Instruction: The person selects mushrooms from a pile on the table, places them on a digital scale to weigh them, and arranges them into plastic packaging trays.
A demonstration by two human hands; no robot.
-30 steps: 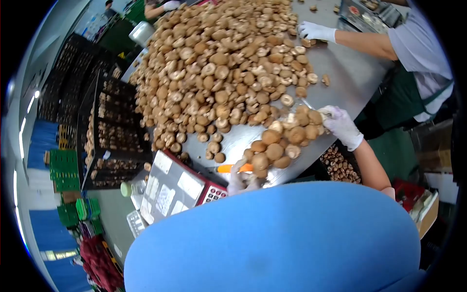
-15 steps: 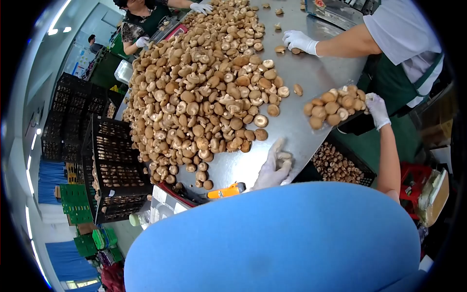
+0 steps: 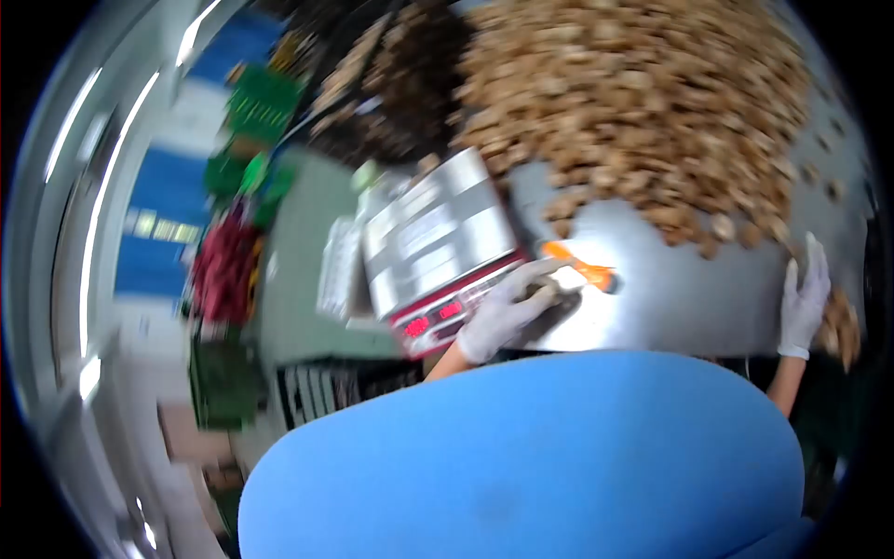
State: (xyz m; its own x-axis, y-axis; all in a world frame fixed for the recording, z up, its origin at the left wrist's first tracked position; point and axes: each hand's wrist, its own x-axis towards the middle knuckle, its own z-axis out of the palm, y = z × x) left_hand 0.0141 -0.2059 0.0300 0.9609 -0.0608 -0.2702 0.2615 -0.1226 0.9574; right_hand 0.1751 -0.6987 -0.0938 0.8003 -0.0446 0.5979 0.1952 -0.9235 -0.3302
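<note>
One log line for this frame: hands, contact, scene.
left hand: on table edge by orange tool, near scale | right hand: flat on steel table, fingers spread | mushroom pile behind | frame blurred

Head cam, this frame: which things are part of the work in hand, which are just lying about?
In hand:
- left hand by the orange tool and scale
- right hand flat on the steel table
- mushroom pile

Lying about:
- green crates
- red heap

Two gloved hands (image 3: 507,312), one scale (image 3: 438,247)
</note>
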